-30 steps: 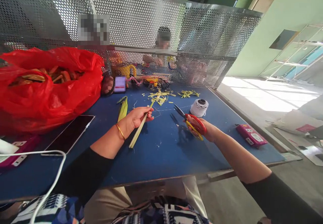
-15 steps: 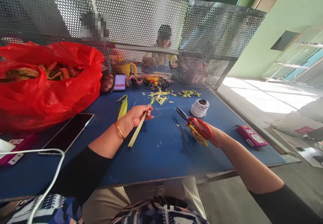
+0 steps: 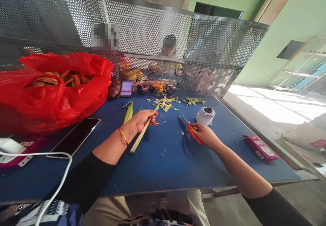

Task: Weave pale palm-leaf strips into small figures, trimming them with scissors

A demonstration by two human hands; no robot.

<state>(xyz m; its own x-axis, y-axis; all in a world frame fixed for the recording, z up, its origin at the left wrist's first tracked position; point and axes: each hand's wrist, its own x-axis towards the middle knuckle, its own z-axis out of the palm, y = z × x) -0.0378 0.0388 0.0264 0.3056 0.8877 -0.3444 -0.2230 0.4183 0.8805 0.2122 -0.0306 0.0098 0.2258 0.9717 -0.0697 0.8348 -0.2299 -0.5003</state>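
My left hand (image 3: 145, 120) is closed around a bundle of pale green stalks (image 3: 139, 141), which slants down toward the table's front edge. Red-handled scissors (image 3: 194, 135) are in my right hand (image 3: 203, 133), with their blades pointing forward and left, low over the blue table (image 3: 163, 171). Just behind my right hand stands a spool of white thread (image 3: 205, 116). Thin loose thread lies between the two hands. Beyond my left hand are yellow-green scraps (image 3: 165, 102), and a folded green leaf bundle (image 3: 128, 112) lies partly behind my left wrist.
A red plastic bag (image 3: 86, 97) of dried pieces fills the left. Near it lie a dark tablet-like device (image 3: 75, 136), a white cable (image 3: 66, 171) and a lit phone (image 3: 126, 88). A magenta box (image 3: 261, 148) sits right. People sit behind the perforated metal screen (image 3: 150, 25).
My right hand has turned the scissors, so the yellow inner handle is now mostly hidden and the blades look narrower. The view has shifted slightly; my left hand keeps its hold on the stalks.
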